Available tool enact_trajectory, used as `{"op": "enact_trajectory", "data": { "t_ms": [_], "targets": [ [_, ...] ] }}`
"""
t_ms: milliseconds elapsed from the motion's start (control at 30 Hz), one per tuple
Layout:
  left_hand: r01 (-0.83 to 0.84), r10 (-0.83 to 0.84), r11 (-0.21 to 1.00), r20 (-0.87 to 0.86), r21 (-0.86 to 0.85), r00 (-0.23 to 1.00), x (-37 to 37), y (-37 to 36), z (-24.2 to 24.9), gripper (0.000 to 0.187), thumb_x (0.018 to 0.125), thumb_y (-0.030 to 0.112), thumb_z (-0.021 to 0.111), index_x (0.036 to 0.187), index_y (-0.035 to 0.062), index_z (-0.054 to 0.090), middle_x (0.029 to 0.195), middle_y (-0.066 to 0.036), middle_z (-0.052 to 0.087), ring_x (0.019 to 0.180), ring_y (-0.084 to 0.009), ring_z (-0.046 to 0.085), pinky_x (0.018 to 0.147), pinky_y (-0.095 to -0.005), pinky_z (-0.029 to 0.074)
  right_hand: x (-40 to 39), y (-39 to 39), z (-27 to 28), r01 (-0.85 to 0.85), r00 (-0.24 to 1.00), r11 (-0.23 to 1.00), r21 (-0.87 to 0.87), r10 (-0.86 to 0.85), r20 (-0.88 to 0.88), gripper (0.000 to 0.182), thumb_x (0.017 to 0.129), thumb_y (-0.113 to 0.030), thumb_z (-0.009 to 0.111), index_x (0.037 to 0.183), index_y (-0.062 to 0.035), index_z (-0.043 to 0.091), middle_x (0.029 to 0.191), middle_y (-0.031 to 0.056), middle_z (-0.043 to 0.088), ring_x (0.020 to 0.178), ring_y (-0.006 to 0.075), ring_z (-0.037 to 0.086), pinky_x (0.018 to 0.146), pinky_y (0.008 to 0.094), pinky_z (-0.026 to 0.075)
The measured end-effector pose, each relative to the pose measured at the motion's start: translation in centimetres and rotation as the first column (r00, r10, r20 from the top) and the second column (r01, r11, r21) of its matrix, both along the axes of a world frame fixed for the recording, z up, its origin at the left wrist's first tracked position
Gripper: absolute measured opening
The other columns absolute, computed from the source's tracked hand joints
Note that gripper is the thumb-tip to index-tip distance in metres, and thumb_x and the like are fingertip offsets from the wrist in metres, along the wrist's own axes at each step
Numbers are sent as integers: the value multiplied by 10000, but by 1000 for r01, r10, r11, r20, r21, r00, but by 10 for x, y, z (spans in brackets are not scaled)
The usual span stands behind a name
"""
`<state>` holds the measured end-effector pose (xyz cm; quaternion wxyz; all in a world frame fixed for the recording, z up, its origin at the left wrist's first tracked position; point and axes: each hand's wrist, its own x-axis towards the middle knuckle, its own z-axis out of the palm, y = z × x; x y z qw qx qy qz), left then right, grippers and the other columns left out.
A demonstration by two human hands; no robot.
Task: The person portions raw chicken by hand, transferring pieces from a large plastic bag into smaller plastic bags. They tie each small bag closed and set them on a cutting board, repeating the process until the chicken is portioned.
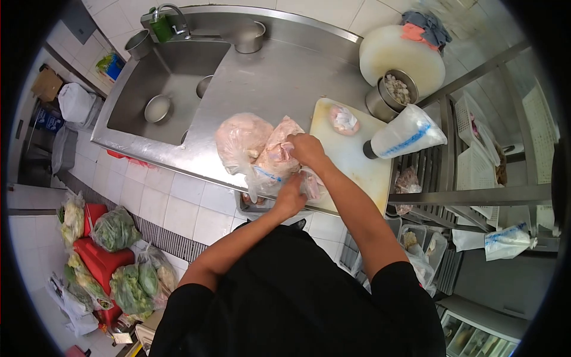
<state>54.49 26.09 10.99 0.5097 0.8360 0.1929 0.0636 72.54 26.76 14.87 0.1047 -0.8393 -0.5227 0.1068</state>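
Note:
Two bulging clear plastic bags of pale pink raw meat lie side by side on the steel counter in front of me. My right hand (306,149) is closed on the upper side of the right bag of meat (277,146), its fingertips partly hidden. Lower down, my left hand (289,199) pinches the loose plastic at the near side of that same bag. The left bag of meat (240,138) touches it, with a loose end hanging toward the counter's front edge. Beside my right hand, a white cutting board (351,152) carries a small wrapped pink piece (344,119).
A steel sink (143,74) with bowls is on the left. At right stand a roll of clear bags (410,132), a steel pot of pale chunks (397,89) and a metal rack (476,199). Bagged vegetables (132,288) sit on the floor at lower left.

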Motion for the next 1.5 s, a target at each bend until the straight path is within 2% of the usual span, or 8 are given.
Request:
{"op": "enact_trajectory", "data": {
  "t_ms": [100,300,533,600,700,800,1200,1500],
  "targets": [
    [-7,7,1000,-3,18,1000,-1,0,0,708,765,49,621,1438,-55,425,1468,-312,431,1361,-448,428,1149,-442,352,24,-6,-1,44,966,990,134,-8,-260,315,791,-108,675,1105,-96,702,855,137,701,825,300,710,721,417,558],
    [-11,9,999,-52,-31,999,6,3,5,700,770,62,637,1431,-53,438,1428,-296,480,1319,-440,473,1110,-437,393,45,-39,32,557,329,819,136,-67,-942,113,890,-96,710,956,-28,646,744,-2,616,615,76,587,563,244,482],
    [-56,55,986,-14,-155,998,17,9,9,706,768,23,653,1441,-36,448,1252,-258,611,965,-292,660,783,-362,533,13,-115,39,290,489,952,94,-63,-870,122,860,-109,707,948,-27,695,760,49,678,625,165,645,591,305,524],
    [-103,101,965,-21,-239,995,19,7,17,703,777,25,656,1445,-32,445,1305,-250,588,975,-261,661,755,-347,534,-2,-126,27,-66,948,998,18,68,-310,157,819,-153,703,940,-56,731,834,142,723,713,313,693,668,409,546],
    [-13,25,990,85,-143,996,18,-1,21,681,777,56,654,1422,-42,458,1394,-284,510,1260,-433,522,1063,-441,429,-6,-122,37,-8,969,981,-195,-40,-244,193,779,-204,705,922,-82,748,889,189,703,804,399,673,756,479,535],
    [6,-3,997,40,-74,999,10,-2,13,686,774,57,654,1425,-32,456,1396,-283,505,1275,-439,508,1073,-443,423,6,-84,64,108,969,992,67,-90,-229,184,779,-232,713,872,-77,750,856,177,707,835,375,683,779,473,540],
    [20,-17,999,75,-48,997,0,-1,5,574,784,36,628,1336,-9,478,1141,-279,611,872,-415,650,797,-481,512,-40,32,18,116,973,987,-110,-135,-189,476,727,-241,759,1146,-59,623,971,188,722,967,353,697,828,464,546],
    [-13,23,998,180,-57,983,0,-4,-8,601,791,29,635,1371,10,477,1294,-278,571,1071,-433,604,907,-461,490,-38,44,-14,158,926,987,25,-140,-351,481,712,-200,759,1140,-10,651,947,200,720,955,315,707,810,418,559]
  ]
}}
